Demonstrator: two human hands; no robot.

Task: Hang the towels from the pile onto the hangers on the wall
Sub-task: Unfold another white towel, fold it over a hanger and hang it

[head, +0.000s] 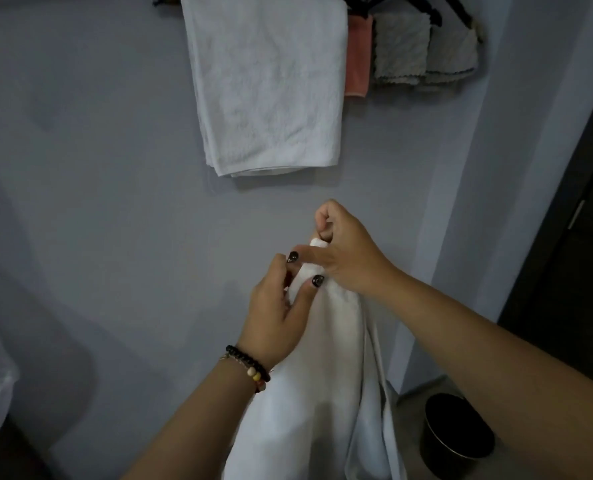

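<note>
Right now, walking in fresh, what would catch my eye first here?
Probably the two hands at the centre: the left hand and right hand both grip the top edge of a white towel that hangs down between the arms. Above them a large white towel already hangs on the wall, with a pink cloth and grey cloths beside it to the right.

We see black hangers (423, 5) on the grey wall (97, 133), carrying the hung things: a large white towel (271, 84) folded over the leftmost one, a pink cloth (358, 53) just beside it, then two grey cloths (401, 50) overlapping at the right. Below, on the floor (416, 393) by the wall's corner, stands a black round bin (456, 431).
</note>
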